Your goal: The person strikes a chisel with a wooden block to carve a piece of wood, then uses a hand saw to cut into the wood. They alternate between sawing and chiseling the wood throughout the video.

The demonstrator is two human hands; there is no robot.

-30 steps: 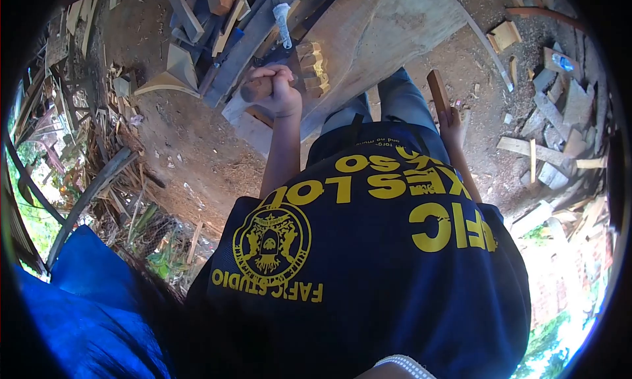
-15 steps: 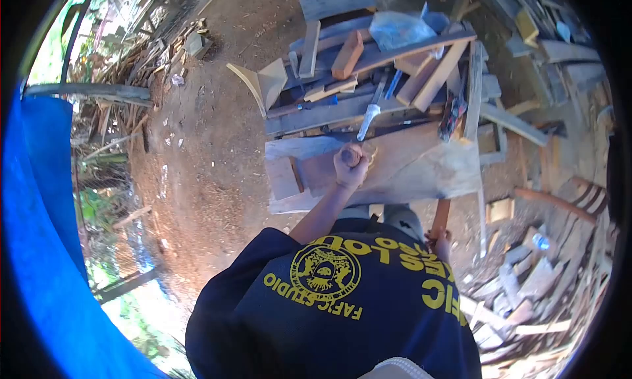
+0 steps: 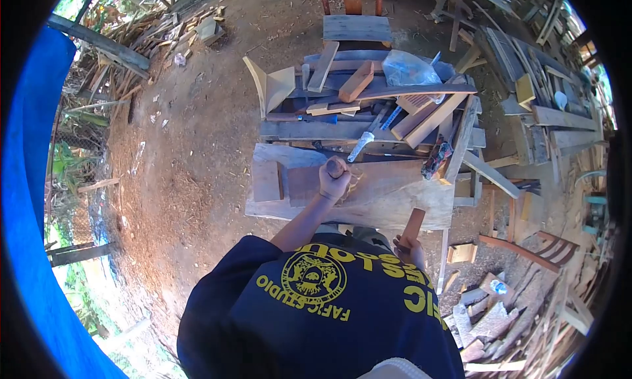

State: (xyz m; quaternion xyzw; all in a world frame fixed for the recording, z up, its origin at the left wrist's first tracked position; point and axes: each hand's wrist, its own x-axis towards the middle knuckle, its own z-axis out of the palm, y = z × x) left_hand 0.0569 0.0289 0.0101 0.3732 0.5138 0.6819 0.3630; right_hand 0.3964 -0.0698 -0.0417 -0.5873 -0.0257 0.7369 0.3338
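Observation:
My left hand [image 3: 333, 184] is closed around a round-ended brown wooden piece [image 3: 336, 166], its end facing up; the rest is hidden in my fist. It is over a reddish-brown board [image 3: 388, 180], which lies on a pale, wide plank [image 3: 421, 211] in front of me. My right hand [image 3: 411, 250], low beside my body and near the plank's front edge, grips a reddish-brown strip of wood [image 3: 413, 225] that points up and away. Just beyond my left hand lies a tool with a whitish wrapped handle [image 3: 361, 146].
Behind the plank are stacked wood offcuts [image 3: 356, 81], a clear plastic bag [image 3: 409, 68] and a blue strip [image 3: 391, 118]. A small block [image 3: 266, 181] rests at the plank's left. Scrap wood [image 3: 487, 323] and a chair-like wooden frame [image 3: 536, 250] lie on the right. Blue sheeting [image 3: 33, 148] hangs at left.
The view has shifted, showing more of the yard at top and right. My right hand has raised the wooden strip from beside my leg. My left hand keeps its grip over the board.

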